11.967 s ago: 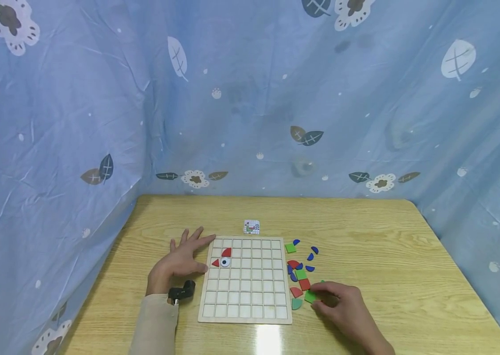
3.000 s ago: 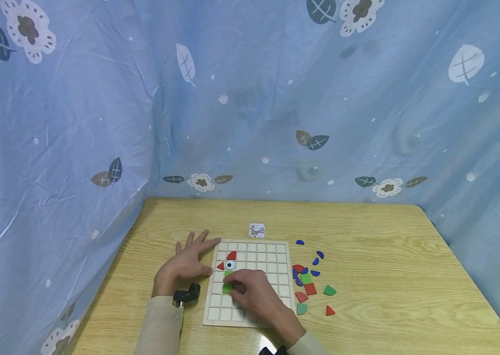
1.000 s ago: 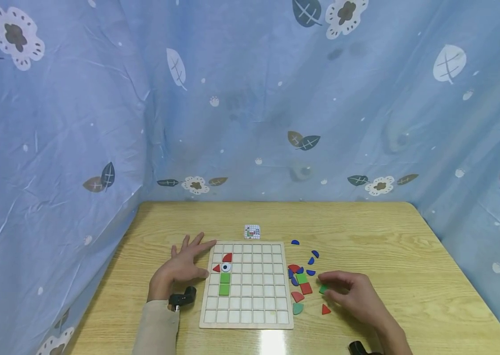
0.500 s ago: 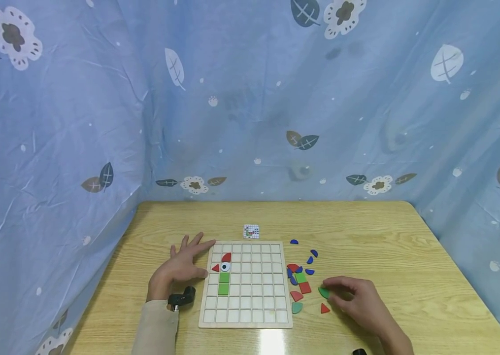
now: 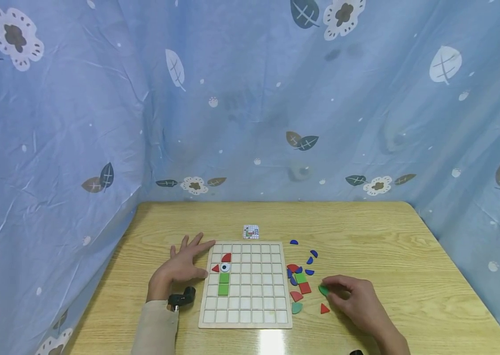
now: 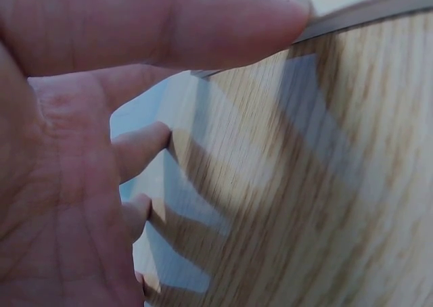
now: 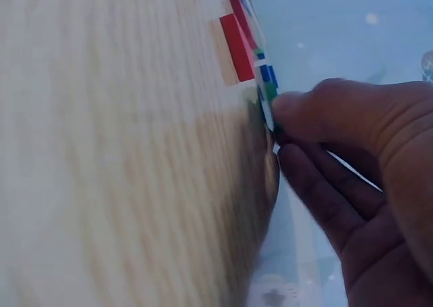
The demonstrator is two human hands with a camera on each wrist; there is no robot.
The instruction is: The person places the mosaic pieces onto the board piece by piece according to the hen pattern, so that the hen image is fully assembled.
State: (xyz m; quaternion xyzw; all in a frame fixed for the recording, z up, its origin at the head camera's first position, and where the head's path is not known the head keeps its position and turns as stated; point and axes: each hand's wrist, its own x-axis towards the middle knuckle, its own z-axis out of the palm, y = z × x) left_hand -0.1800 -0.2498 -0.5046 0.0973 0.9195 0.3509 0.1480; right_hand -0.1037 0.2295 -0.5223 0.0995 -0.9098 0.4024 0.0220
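Green quarter (image 5: 323, 291), lying behind the red triangle (image 5: 324, 308), is pinched between thumb and finger of the right hand (image 5: 358, 301), which has left the board (image 5: 245, 326) for the loose pieces; two green squares (image 5: 223, 289) now extend the column below the eye (image 5: 225, 267). Beyond, the left hand (image 5: 181, 264) spreads wide at the board's edge, holding nothing; only the left wrist view shows its palm.

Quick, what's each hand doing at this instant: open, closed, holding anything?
Left hand: open, fingers spread, touching the edge of the board.
Right hand: closed, holding a green piece between thumb and finger.
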